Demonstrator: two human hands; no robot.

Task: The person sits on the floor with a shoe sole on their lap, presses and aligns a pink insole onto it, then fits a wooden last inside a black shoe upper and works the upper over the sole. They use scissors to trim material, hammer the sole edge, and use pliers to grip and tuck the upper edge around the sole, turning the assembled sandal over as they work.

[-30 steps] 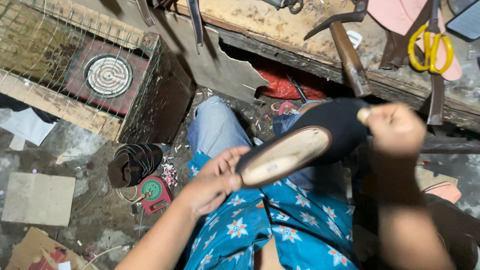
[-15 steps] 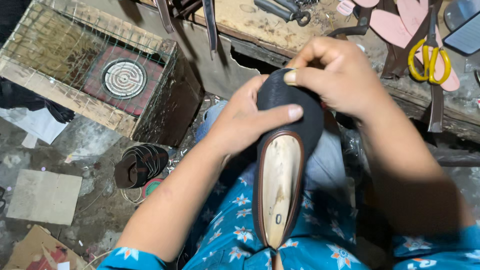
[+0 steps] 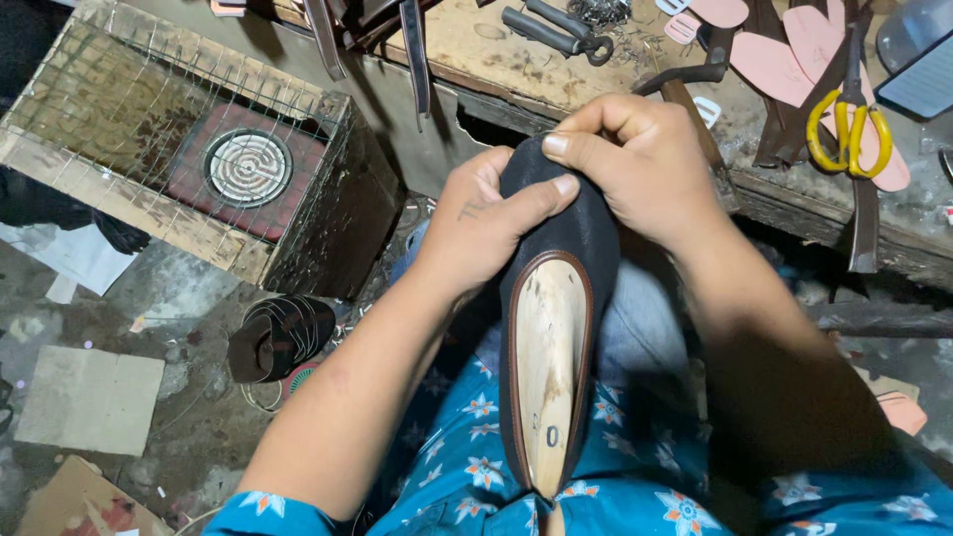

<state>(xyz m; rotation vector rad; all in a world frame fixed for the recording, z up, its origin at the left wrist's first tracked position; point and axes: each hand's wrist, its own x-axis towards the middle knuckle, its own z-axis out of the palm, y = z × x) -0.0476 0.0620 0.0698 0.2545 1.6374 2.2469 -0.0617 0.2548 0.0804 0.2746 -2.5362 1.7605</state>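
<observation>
Gripping black shoe (image 3: 581,233), seemingly tight: left hand (image 3: 476,223), right hand (image 3: 635,164).

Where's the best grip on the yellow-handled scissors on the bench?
Probably at the yellow handle loops of the scissors, coming from above. They lie flat on the workbench over pink sole cutouts, loops exposed, blades running toward the bench's far edge. Both hands are busy on the black shoe.

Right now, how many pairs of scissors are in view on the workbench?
1: the yellow-handled scissors lie at the bench's right end, on top of pink sole-shaped cutouts, beyond the right hand. More could be hidden in the clutter or out of frame.
</observation>
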